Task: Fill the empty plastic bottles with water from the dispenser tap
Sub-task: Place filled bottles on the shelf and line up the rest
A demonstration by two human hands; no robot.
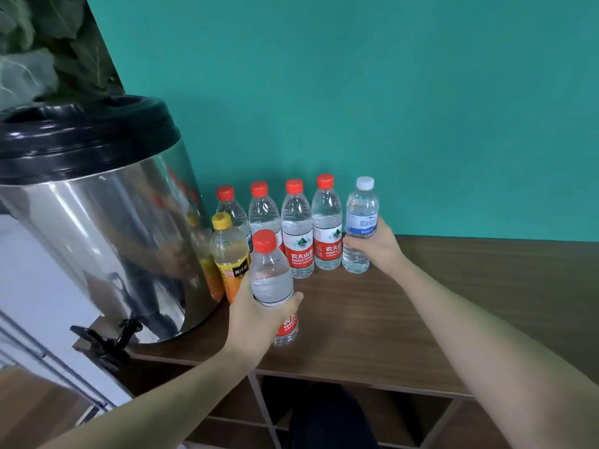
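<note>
Left hand [256, 314] grasps a red-capped bottle [272, 280] upright, lifted near the table's front edge; the dispenser tap [107, 340] lies down and to its left, nearer this hand than the other. Right hand [377, 246] grasps a white-capped bottle [361, 222] standing upright on the table [453, 303], ending the row of bottles [295, 228] by the wall.

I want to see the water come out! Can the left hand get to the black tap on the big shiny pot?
Probably not right away. The left hand is gripping a red-capped bottle, so it is busy. The path to the black tap looks open, low at the front of the dispenser, nothing between.
</note>
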